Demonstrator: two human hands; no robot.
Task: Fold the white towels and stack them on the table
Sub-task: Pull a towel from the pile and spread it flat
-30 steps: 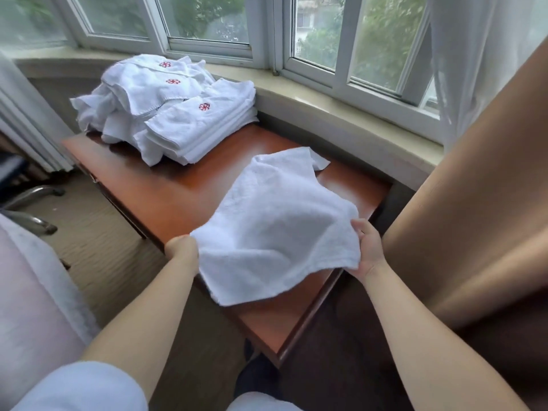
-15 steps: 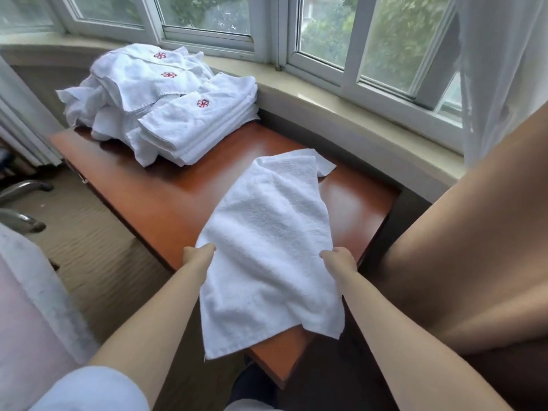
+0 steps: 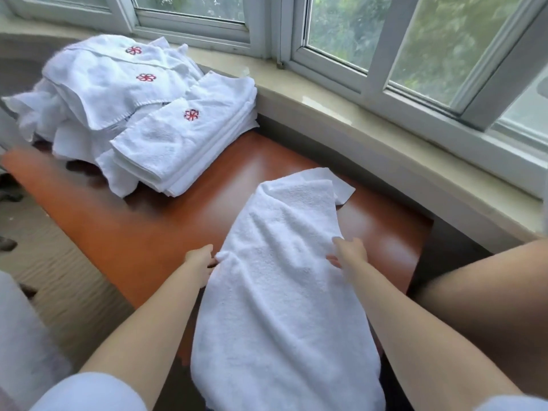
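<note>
White towel [image 3: 281,277] lies lengthwise across the near right part of the reddish-brown wooden table [image 3: 142,241]. Its far end rests on the tabletop, with one corner poking out to the right toward the windowsill [image 3: 355,114]. Its near end hangs over the table's front edge, between the two forearms.

Left hand [image 3: 199,262] pinches the towel's left edge, fingers curled into the cloth. Right hand [image 3: 350,253] holds the right edge, fingers wrapped over the fabric, thumb side partly hidden. Both hands sit at about the same level, one on each side, and the cloth bunches slightly between them.

At the far left of the table: a neat stack of folded towels [image 3: 184,143], red flower emblem on top. Just behind and touching it, a loose heap of unfolded towels [image 3: 103,84] showing two more red emblems.

Window frames [image 3: 267,25] run along the sill; green foliage outside. Brown curtain [image 3: 489,307] at right.
</note>
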